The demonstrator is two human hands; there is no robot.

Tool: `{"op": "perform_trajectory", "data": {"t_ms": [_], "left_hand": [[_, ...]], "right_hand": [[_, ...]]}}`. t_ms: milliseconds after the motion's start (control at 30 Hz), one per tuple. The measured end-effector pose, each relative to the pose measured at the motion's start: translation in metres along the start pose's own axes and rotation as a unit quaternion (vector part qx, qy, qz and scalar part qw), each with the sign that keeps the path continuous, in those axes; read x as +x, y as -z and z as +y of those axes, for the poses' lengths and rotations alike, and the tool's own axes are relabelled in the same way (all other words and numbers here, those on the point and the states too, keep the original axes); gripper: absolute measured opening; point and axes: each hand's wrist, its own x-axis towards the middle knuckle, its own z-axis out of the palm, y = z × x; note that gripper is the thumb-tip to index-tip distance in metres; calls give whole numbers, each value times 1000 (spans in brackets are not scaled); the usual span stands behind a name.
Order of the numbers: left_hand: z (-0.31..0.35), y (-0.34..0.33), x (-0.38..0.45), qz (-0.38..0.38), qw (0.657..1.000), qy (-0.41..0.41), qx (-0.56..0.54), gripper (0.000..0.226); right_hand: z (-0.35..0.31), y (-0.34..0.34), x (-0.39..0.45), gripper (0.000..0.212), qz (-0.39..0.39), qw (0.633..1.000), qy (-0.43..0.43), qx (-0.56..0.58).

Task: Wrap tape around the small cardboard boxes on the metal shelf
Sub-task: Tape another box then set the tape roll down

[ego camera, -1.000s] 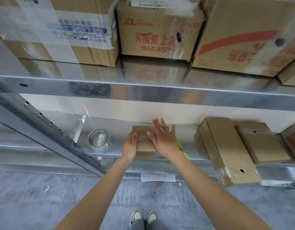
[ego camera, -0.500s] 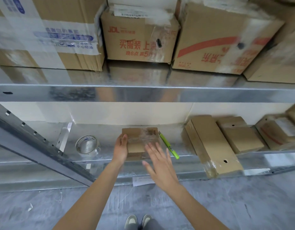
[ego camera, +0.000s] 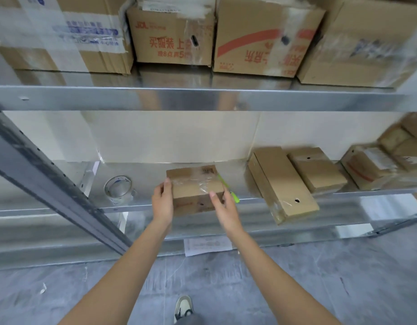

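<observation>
A small cardboard box (ego camera: 193, 184) with clear tape across its top sits at the front of the lower metal shelf (ego camera: 249, 202). My left hand (ego camera: 162, 202) grips its left side, thumb on the top edge. My right hand (ego camera: 223, 207) grips its right front corner, thumb on top. A roll of clear tape (ego camera: 117, 186) stands on the shelf to the left. A green pen (ego camera: 229, 192) lies just right of the box, partly hidden by my right hand.
Several more small boxes (ego camera: 282, 181) lie on the shelf to the right. Large cartons (ego camera: 172, 36) fill the upper shelf. A grey slanted upright (ego camera: 50, 184) crosses on the left. A paper label (ego camera: 207, 245) hangs below the shelf edge.
My right hand lifted off the box top, swung back, then took hold of the box's right front corner. The box now sits slightly nearer the shelf's front edge. The view shifted left.
</observation>
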Motion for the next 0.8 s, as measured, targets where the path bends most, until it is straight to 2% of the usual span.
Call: {"op": "perform_trajectory", "data": {"t_ms": [167,300,433,600,700,800], "left_hand": [[3,-25,-63,-21,1000,-13,-19,38],[-1,-47,-126,-15,999,-9,-44,36],[8,-68,-179,-17,997,-46,-58,33],[44,-84,-218,-14,992,-108,-61,35],[73,-89,-233,-8,986,-147,-82,34],[109,-89,-247,24,978,-177,-111,28]], "right_hand": [[3,44,-37,69,38,999,26,-5],[3,85,-72,68,33,997,64,10],[-6,125,-103,65,40,995,86,34],[-32,163,-122,65,56,991,110,59],[-61,179,-131,57,62,983,157,64],[-96,195,-137,61,58,975,208,60]]}}
